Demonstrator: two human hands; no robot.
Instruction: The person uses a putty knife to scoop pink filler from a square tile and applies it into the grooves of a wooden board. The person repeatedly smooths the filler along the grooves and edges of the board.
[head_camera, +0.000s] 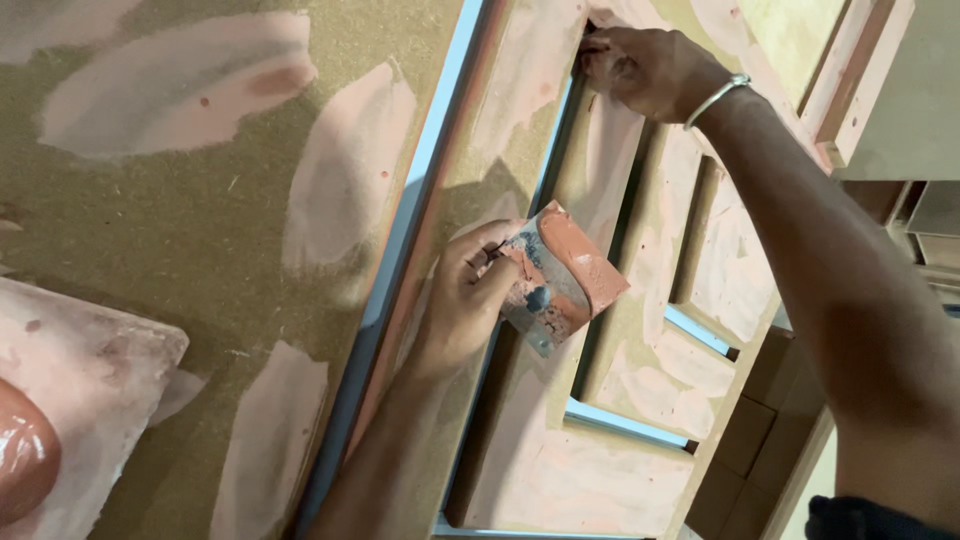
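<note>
While the left hand (468, 290) grips a putty-smeared scraper (562, 277) over the panelled board (620, 420), the outstretched right hand (645, 68) presses curled fingertips at its far edge.

The glossy reddish-brown lump (22, 462) is cut off by the left edge, and the right hand (640, 68) hides its own fingertips (pressed into the panel groove (566, 120)).

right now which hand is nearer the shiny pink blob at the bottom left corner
Left. The left hand, holding a scraper, is mid-frame; the right hand is farther from the blob, at the top.
</note>
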